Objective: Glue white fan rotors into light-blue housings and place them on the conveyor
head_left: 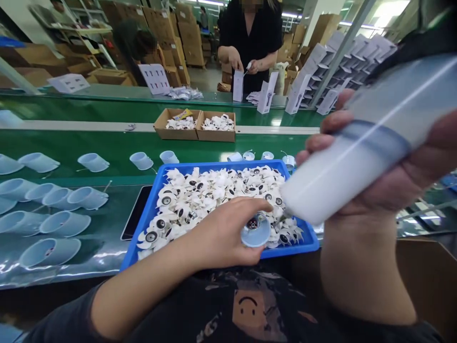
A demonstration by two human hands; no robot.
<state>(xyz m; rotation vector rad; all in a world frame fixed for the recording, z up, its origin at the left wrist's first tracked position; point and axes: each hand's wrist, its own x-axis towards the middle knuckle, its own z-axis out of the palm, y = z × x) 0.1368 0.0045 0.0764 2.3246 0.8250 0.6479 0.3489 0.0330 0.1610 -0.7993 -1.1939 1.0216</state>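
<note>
My left hand (228, 233) is closed around a small light-blue round plastic housing (257, 232), its open end facing up at me. Inside the housing a dark round part with reddish spots shows, perhaps a motor. My right hand (389, 176) grips a thick, pale cylindrical tool (342, 166) with a dark band. The tool is tilted down toward the housing; its thin tip is blurred, and I cannot tell whether it touches. Below both hands lies a blue tray (143, 228) heaped with white fan blades (207, 190) with dark round hubs.
Several light-blue housings (64, 223) stand on the bench at left, others along the green conveyor (117, 143). A dark flat tablet-like slab (137, 212) lies beside the tray. Two cardboard boxes (180, 136) of white parts sit ahead. Across the line a person (250, 43) handles white packaging (238, 85).
</note>
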